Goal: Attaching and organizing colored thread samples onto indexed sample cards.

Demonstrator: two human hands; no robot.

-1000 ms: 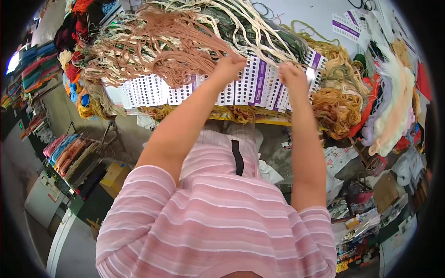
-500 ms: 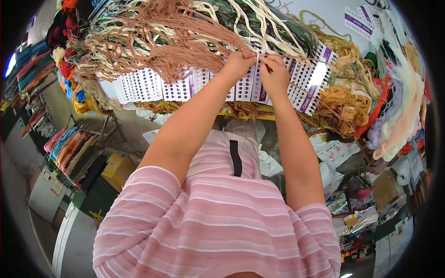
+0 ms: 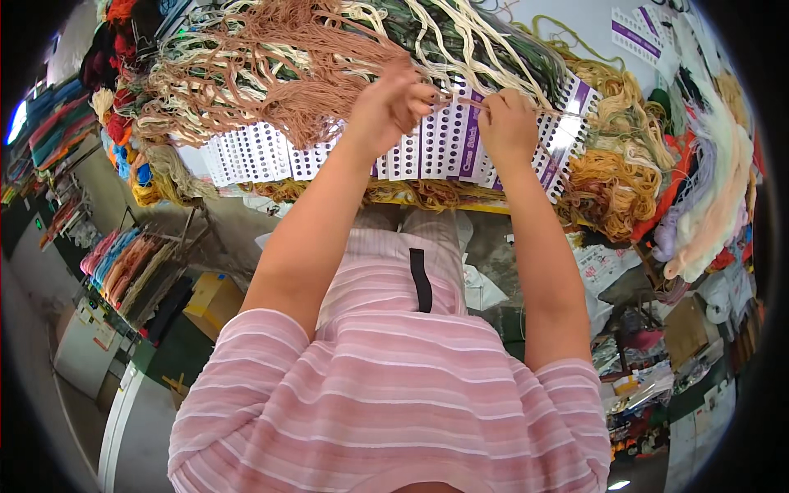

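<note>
A long bundle of brown thread lies across cream and green skeins. White cards with purple bands and rows of punched holes line the table's near side. My left hand is partly blurred, its fingers curled at the bundle's right end around brown thread. To its right, my right hand is closed over the cards, thumb and fingers pinching the brown strand. A short length of that strand shows between the hands, over a card. Thin brown threads trail rightward past my right hand across the cards.
Ochre and gold skeins hang over the table's right end, beside pale lilac and white ones. More punched cards lie at the far right. Red and blue yarn is at the left end. A rack of folded coloured yarn stands lower left.
My hands have drawn apart from where they met over the cards. The left has moved left, the right a little right, and a stretch of brown strand now shows between them.
</note>
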